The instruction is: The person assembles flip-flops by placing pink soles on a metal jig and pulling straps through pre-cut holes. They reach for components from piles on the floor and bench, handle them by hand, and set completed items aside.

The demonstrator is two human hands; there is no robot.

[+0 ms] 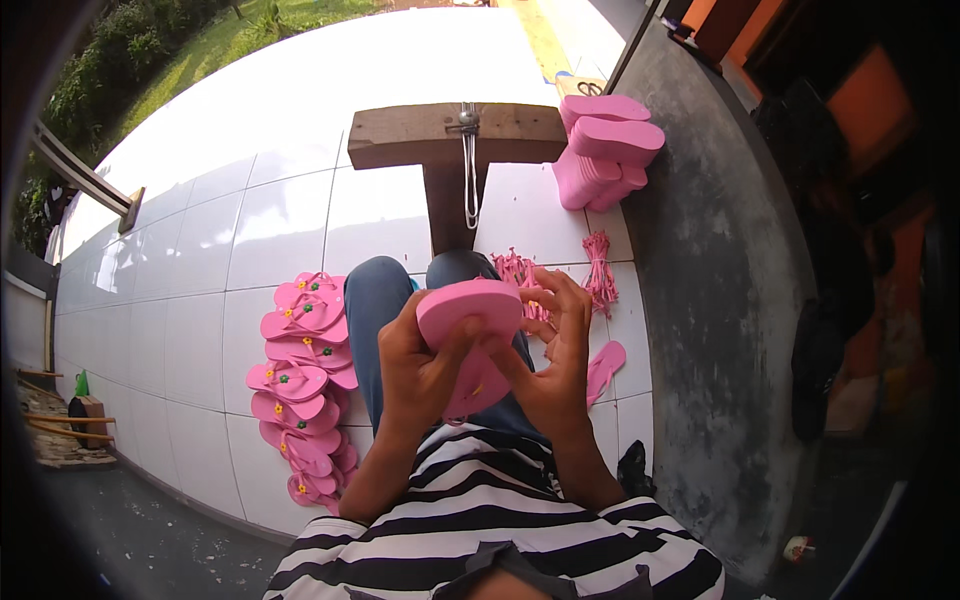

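Above my lap I hold a pink flip-flop [468, 303], tilted with its sole edge toward me. My left hand [412, 375] is wrapped round its left side, the thumb pressed on the sole. My right hand [553, 388] has its thumb against the right side, and its other fingers curl loosely by the edge. A small yellow piece shows low on the flip-flop, between my wrists. Just beyond my right hand lie loose pink straps [513, 268] and a tied bundle of straps [600, 275]. Beside that hand a single pink flip-flop [605, 368] rests on the tiles.
Pink flip-flops with flower trims [290, 378] lie in an overlapping row left of my legs. Ahead stands a T-shaped wooden post [400, 138] with a looped metal wire [470, 185] on it. Stacked pink soles [612, 142] stand to its right, near a grey ledge [715, 300].
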